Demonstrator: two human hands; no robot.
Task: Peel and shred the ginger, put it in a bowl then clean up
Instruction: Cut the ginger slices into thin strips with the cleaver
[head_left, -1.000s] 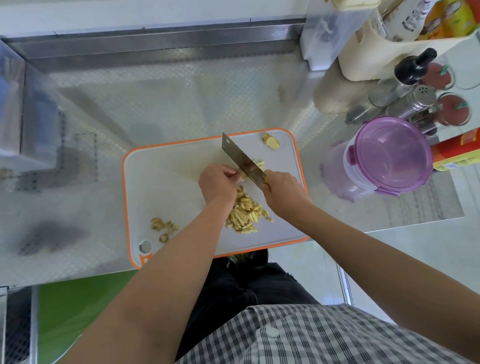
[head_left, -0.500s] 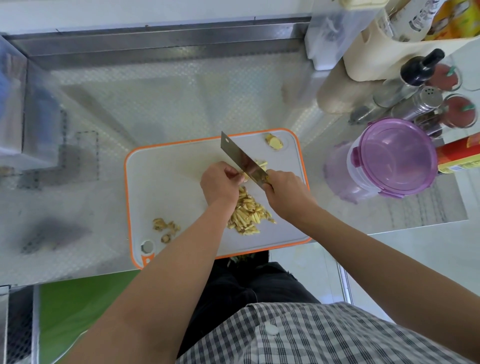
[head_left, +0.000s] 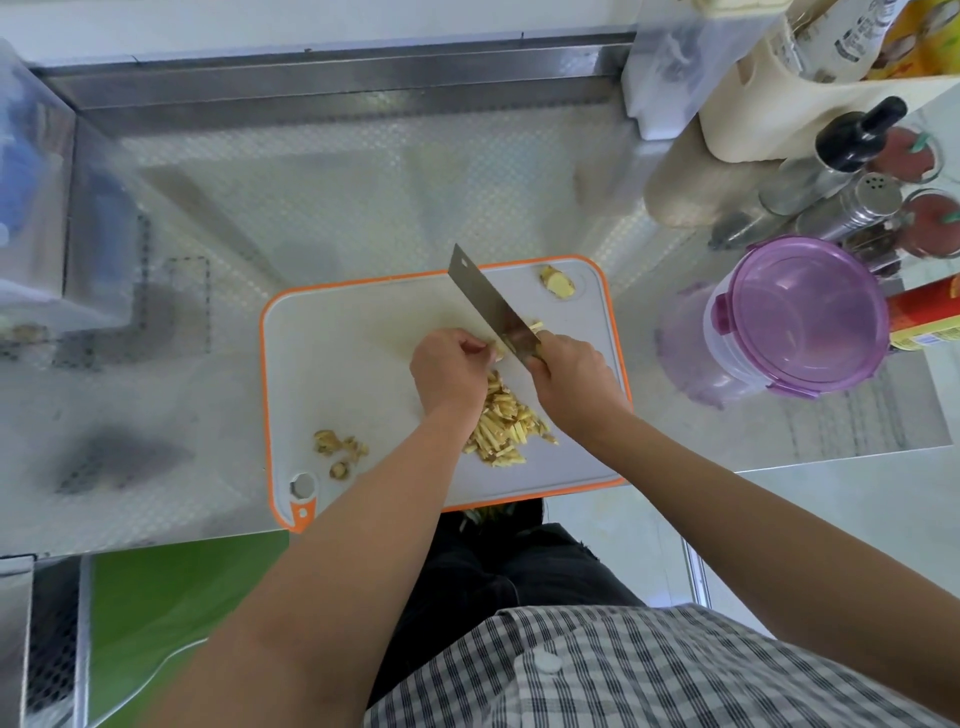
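While the right hand (head_left: 569, 382) gripped the cleaver (head_left: 491, 304), its fingers wrapped round the handle, the left hand (head_left: 449, 366) pinched ginger slices (head_left: 500, 349) against the blade on the cutting board (head_left: 343, 364). Shredded ginger (head_left: 506, 426) lay heaped between both wrists.

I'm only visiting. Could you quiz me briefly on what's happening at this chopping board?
1. True or false: the right hand holds the knife.
2. Where do the shreds lie? A on the board; B in a bowl; C on the floor.
3. What does the left hand pinch beside the blade?
Key: 1 true; 2 A; 3 a ginger piece.
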